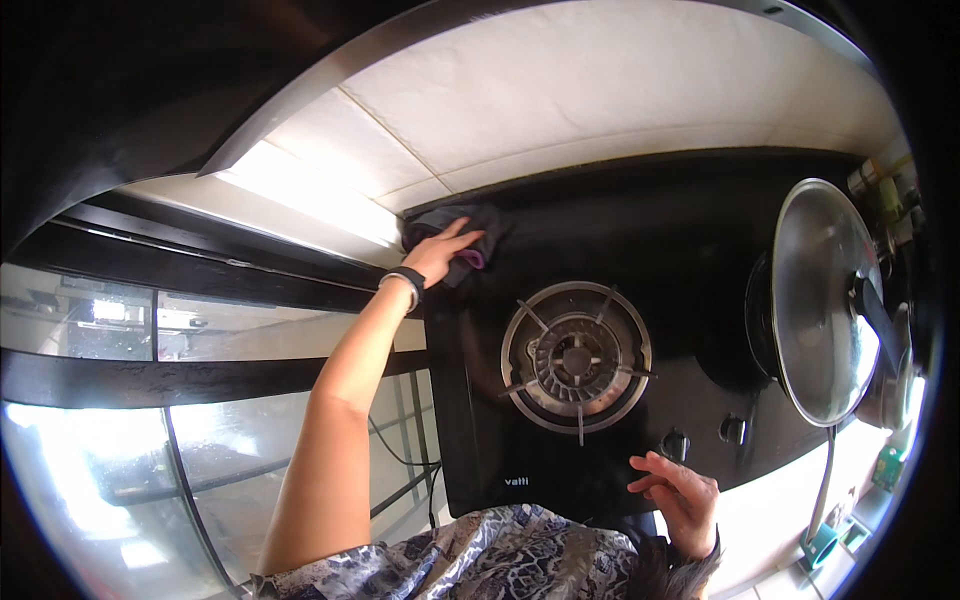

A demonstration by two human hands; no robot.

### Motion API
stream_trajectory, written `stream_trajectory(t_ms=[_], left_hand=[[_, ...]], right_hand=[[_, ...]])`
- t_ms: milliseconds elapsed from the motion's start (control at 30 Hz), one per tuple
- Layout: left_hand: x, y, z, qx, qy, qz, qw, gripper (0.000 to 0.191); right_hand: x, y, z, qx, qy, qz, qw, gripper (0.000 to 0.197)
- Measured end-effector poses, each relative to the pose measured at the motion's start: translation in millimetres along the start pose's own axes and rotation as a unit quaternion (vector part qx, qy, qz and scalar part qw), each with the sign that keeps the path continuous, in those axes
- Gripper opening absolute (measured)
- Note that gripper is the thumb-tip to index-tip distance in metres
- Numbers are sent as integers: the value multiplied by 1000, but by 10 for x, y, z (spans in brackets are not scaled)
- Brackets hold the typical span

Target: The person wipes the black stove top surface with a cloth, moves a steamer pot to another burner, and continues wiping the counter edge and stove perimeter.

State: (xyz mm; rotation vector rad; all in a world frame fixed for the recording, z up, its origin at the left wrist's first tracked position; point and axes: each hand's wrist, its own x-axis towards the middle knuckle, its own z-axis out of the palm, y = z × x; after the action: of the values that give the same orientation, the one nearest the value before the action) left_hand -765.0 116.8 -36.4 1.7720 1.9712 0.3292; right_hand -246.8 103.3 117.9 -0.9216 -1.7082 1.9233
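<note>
My left hand [437, 253] presses on a dark grey cloth [480, 217] with a purple edge, its fingers spread over the folds. The cloth lies bunched at the back left corner of a black glass gas cooktop [600, 232], against the wall. Nearer to me on the cooktop is a round gas burner [577, 361] with metal pan supports. My right hand [684, 499] hovers by the front edge, holding nothing, fingers apart. Just beyond its fingertips sits a black control knob [675, 444]; a second knob [732, 429] is farther right.
A wok with a glass lid [825, 300] stands on the right side of the cooktop. Marble-look tiles [585, 75] line the back wall, beneath a dark range hood [112, 97]. To the left is a dark-framed window [225, 382]. A cable [433, 487] hangs beside the cooktop's left edge.
</note>
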Motion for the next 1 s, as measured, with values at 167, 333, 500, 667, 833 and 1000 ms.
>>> stream_trajectory(t_ms=[167,333,500,667,833,1000], left_hand=[[-158,130,224,41,79,-43,995,68],[-661,487,535,51,96,-64,992,68],[-1374,1076,885,21,63,-96,993,75],[-1066,997,865,44,95,-81,991,86],[-195,710,500,99,100,-119,983,78],[-291,676,680,113,123,-107,980,73]], right_hand=[[-13,-7,-8,2,-5,-13,1000,46],[-46,5,-37,16,-7,-12,1000,46],[-111,-27,-57,26,9,-22,999,45],[-199,16,-47,27,8,-9,1000,44],[-256,103,18,14,9,-22,1000,42],[-343,13,44,-20,13,9,1000,40]])
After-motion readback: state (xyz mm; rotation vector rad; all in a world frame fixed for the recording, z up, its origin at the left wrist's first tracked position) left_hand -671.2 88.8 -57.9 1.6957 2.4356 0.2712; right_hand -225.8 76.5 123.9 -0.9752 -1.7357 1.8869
